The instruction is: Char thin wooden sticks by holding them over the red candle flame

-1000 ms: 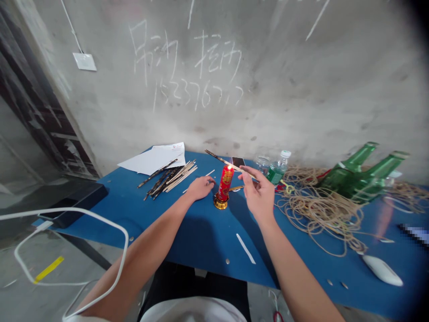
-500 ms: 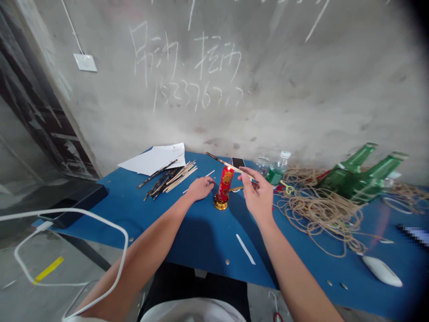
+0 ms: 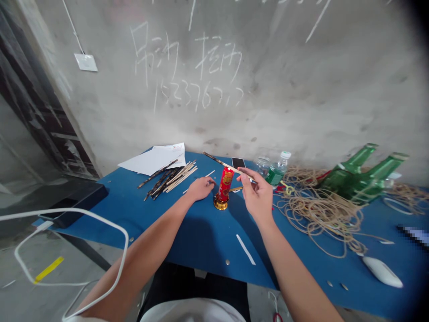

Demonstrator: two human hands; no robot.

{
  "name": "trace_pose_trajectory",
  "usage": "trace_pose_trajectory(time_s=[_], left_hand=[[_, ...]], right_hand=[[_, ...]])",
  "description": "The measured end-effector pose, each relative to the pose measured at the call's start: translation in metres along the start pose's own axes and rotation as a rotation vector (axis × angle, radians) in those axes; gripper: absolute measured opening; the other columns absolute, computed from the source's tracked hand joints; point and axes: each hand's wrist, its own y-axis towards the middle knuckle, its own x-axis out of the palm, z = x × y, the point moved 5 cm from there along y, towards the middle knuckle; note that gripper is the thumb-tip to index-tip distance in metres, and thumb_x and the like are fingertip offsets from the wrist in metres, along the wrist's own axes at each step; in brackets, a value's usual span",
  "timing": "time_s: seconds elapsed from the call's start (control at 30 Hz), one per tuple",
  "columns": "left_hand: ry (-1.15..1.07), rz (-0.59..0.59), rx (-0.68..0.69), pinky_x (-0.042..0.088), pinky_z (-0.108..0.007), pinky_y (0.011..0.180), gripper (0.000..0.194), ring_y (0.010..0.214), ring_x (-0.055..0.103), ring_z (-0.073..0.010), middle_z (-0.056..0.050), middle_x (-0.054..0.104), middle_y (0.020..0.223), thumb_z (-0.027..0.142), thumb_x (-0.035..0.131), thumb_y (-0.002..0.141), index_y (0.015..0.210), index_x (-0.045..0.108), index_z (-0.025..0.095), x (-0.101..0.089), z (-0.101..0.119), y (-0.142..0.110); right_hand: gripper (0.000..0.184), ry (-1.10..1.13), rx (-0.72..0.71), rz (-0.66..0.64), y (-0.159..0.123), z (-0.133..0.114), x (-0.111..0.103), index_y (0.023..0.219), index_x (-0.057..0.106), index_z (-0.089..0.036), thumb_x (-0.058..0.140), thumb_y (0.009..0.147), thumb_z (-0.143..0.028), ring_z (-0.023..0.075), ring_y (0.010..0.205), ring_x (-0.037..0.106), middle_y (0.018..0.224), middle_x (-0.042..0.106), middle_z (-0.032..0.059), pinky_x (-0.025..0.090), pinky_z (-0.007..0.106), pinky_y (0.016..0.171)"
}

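A red candle [image 3: 225, 184] with gold print stands upright in a gold holder [image 3: 220, 204] on the blue table [image 3: 197, 237]. My right hand [image 3: 257, 193], to the right of the candle, pinches a thin wooden stick [image 3: 221, 162] by its pale end. The stick slants up to the left across the candle's top, and its far part is patterned dark. On the candle's left my left hand [image 3: 200, 188] rests on the table with curled fingers; its fingertips are dim, and what they may hold is unclear. Pale and dark sticks [image 3: 170, 180] lie in a pile farther left.
White papers [image 3: 154, 158] lie behind the pile. A phone [image 3: 238, 163], a glass jar [image 3: 262, 165] and a plastic bottle [image 3: 277, 170] stand or lie at the back. Tangled twine [image 3: 318, 219] and green bottles [image 3: 365, 179] occupy the right. A white cable [image 3: 124, 250] loops at lower left.
The stick in my right hand has shifted slightly to the left over the candle. The bright flame spot at the candle's top looks smaller. My left hand stays put.
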Motion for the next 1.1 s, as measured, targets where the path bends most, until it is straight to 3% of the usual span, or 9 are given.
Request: trace_pose_trajectory(time_s=[0.17, 0.93, 1.1], left_hand=[[0.005, 0.000, 0.004, 0.045, -0.027, 0.066, 0.029, 0.077, 0.071, -0.0202, -0.002, 0.077, 0.085, 0.032, 0.055, 0.096, 0.112, 0.077, 0.023, -0.0015, 0.0021, -0.0015], [0.025, -0.005, 0.021, 0.048, -0.028, 0.071, 0.029, 0.086, 0.072, -0.0225, -0.003, 0.079, 0.093, 0.029, 0.053, 0.096, 0.110, 0.078, 0.025, -0.0002, 0.0021, -0.0002], [0.007, 0.076, 0.014, 0.049, -0.028, 0.072, 0.026, 0.084, 0.072, -0.0216, -0.003, 0.079, 0.090, 0.029, 0.057, 0.094, 0.106, 0.079, 0.024, -0.0073, 0.0059, -0.0052]], right_hand=[[0.044, -0.002, -0.015, 0.011, -0.0010, -0.0009, -0.0004, 0.124, 0.075, -0.023, 0.064, 0.096, -0.055, 0.0098, 0.048, 0.047, 0.092, 0.075, 0.0061, 0.038, 0.026, 0.043], [0.040, 0.017, 0.009, 0.029, -0.0004, -0.0009, -0.0018, 0.122, 0.076, -0.023, 0.066, 0.096, -0.052, 0.0093, 0.050, 0.050, 0.094, 0.076, 0.0069, 0.035, 0.024, 0.043], [0.041, 0.040, -0.010, 0.053, -0.0002, 0.0012, -0.0031, 0.122, 0.076, -0.022, 0.067, 0.095, -0.051, 0.0089, 0.049, 0.049, 0.094, 0.076, 0.0076, 0.036, 0.024, 0.043]])
